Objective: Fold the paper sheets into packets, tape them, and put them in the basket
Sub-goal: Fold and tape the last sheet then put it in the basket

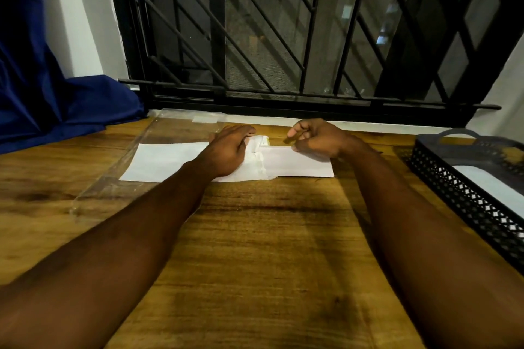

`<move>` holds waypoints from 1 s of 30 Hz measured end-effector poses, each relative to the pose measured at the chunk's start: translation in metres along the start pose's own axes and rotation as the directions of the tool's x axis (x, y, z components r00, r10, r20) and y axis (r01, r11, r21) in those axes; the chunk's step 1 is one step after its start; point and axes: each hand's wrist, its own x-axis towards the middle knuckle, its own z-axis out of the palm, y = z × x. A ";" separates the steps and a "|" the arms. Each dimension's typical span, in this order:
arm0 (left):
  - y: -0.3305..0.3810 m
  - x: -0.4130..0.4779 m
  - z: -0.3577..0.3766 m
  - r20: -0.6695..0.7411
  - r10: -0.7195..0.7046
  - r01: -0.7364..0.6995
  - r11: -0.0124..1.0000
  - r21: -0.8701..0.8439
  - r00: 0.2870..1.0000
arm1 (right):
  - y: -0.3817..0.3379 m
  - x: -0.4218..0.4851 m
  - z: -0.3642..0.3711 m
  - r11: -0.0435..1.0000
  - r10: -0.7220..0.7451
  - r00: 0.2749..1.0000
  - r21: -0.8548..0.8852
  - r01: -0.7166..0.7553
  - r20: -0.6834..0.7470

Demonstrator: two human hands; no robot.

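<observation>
1. The person sits at a wooden table (pixel 269 235) with both bare forearms stretched forward over it.
2. The folded paper packet (pixel 297 163) lies flat at the far side of the table, close under the window. It is a long white strip running left to right.
3. A band of pale tape (pixel 260 163) crosses the packet near its middle, from the far edge to the near one.
4. The left hand (pixel 229 150) lies palm down on the packet just left of the tape, its fingers straight and together, pressing the paper flat.
5. The right hand (pixel 317 137) is at the packet's far edge, just right of the tape. Its fingers are curled with the thumb close to the forefinger. The fingertips are blurred, so I cannot tell whether they pinch anything.
6. A black perforated basket (pixel 465 195) stands on the table's right edge, well apart from the packet, with something white showing inside it.
7. A clear plastic sheet (pixel 122 167) lies on the table at the left, and the packet's left end rests on it.
8. Behind the table are a black window grille (pixel 283 37) and, at the left, a dark blue cloth (pixel 56 105).
</observation>
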 end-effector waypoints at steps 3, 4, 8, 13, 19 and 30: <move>0.004 0.003 -0.001 -0.078 -0.017 0.012 0.998 -0.059 0.997 | -0.010 -0.002 0.006 0.999 -0.016 1.000 0.027 0.016 0.003; 0.006 0.005 -0.002 -0.099 -0.023 0.015 0.997 -0.077 0.995 | -0.012 -0.001 0.008 0.999 -0.020 1.000 0.035 0.020 0.001; 0.015 0.009 -0.005 -0.134 -0.050 0.032 0.991 -0.134 0.990 | -0.025 0.002 0.023 0.986 -0.029 0.999 0.165 0.035 -0.043; 0.015 0.013 -0.005 -0.184 -0.080 0.050 0.986 -0.160 0.980 | -0.035 0.005 0.030 0.994 -0.065 0.997 0.088 0.069 -0.052; 0.013 0.013 -0.007 -0.221 -0.093 0.057 0.985 -0.165 0.971 | -0.017 0.000 0.003 0.997 0.066 0.996 0.038 -0.064 -0.054; 0.020 0.017 -0.006 -0.247 -0.095 0.056 0.986 -0.160 0.964 | -0.035 0.004 0.032 0.982 -0.038 0.979 0.174 0.074 -0.199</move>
